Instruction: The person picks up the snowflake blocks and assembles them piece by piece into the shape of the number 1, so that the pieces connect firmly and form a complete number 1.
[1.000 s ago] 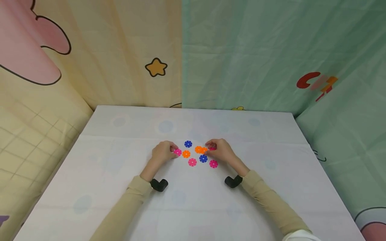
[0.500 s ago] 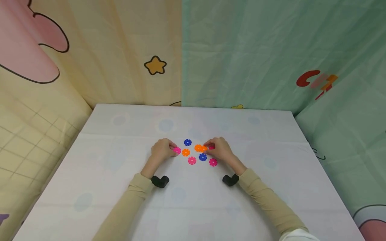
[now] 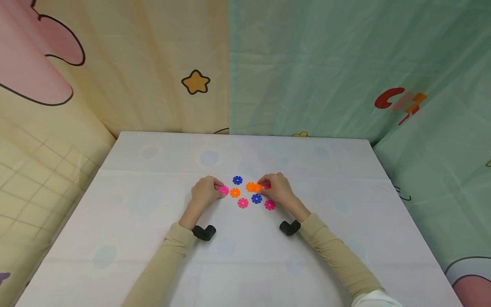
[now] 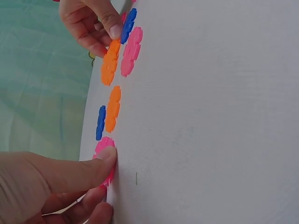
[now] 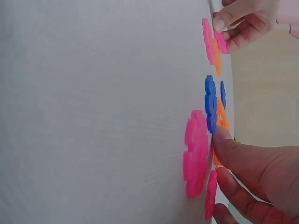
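Observation:
My left hand pinches a bright pink notched plastic disc by its edge, thumb on top. An orange notched disc is pinched between thumb and fingers of my right hand. It overlaps or touches another orange disc on its left; whether they interlock I cannot tell. A pink disc lies by the right fingers, partly hidden in the head view. Between the hands lie a third orange disc, a blue disc, a second blue disc and a lighter pink disc.
Nearer the person lies another pink disc, below the right hand. A pale cloth with faint dots covers the table. Curtains stand behind the table's far edge. Black wrist mounts sit at both wrists.
The right hand and its orange disc shift slightly left, closer over the other orange disc. The left hand keeps its pink disc. The whole head view drifts a little.

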A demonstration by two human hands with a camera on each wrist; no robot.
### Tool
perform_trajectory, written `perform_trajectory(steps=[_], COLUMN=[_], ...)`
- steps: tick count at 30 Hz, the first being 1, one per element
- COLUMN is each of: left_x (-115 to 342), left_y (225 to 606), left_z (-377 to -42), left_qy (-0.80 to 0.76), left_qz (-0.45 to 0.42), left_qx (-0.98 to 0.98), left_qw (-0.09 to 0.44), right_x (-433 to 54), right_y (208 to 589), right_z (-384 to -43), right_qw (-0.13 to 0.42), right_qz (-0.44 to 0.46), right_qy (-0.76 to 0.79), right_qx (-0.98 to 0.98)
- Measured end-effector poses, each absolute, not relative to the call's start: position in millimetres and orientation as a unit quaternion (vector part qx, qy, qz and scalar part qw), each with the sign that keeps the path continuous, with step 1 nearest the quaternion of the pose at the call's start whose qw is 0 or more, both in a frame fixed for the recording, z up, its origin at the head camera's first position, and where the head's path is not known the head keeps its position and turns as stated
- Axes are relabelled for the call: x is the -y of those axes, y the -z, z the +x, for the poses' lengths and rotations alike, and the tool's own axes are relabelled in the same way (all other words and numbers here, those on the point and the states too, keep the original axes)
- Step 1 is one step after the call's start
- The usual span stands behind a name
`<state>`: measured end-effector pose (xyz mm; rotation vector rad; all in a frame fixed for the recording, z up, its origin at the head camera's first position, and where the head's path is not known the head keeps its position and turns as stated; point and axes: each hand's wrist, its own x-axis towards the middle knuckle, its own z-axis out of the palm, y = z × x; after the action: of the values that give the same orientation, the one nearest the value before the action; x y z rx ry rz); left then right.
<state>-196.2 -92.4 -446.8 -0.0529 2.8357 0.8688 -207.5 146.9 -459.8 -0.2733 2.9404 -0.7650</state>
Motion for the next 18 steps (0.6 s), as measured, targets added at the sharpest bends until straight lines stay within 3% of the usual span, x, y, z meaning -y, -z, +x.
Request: perform_trajectory(steps=[10,18], left_x=[87.4,89.2], left_y=[448.9,451.1], left_z=[-189.2,-185.6], left_qy=[-0.291,-0.324], left_qz=[-0.021,-0.019], left_qx=[-0.955,-0.944], left_qw=[0.058,0.057], right_x=[-149.5,-153.8], right_y=[459.7,460.5], right_z=[-204.2,-200.9], right_qw=[0.034,0.056], right_qz=[-0.084,-0.073], right_qy=[0.302,0.358], right_qx=[-0.949,-0.929])
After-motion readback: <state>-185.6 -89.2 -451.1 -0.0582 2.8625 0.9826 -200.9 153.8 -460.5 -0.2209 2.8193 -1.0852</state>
